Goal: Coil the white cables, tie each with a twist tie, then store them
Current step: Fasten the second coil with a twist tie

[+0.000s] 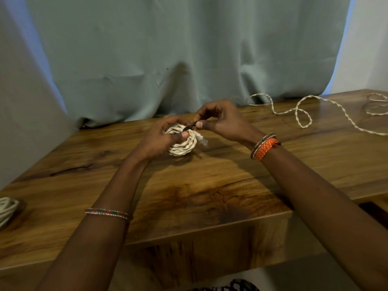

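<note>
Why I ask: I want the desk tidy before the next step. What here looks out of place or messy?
One white cable sprawls uncoiled in loose loops across the table's far right. Otherwise nothing stands out: the left hand grips a coiled cable while the right hand pinches a black twist tie at it.

I'm at a wooden table [189, 198], dark knots in the grain. Pale green curtain [168, 49] behind it, bluish daylight at its edges, white wall [369, 49] right.

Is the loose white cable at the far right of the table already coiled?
No, the loose cable lies strung out in open loops across the table.
</note>
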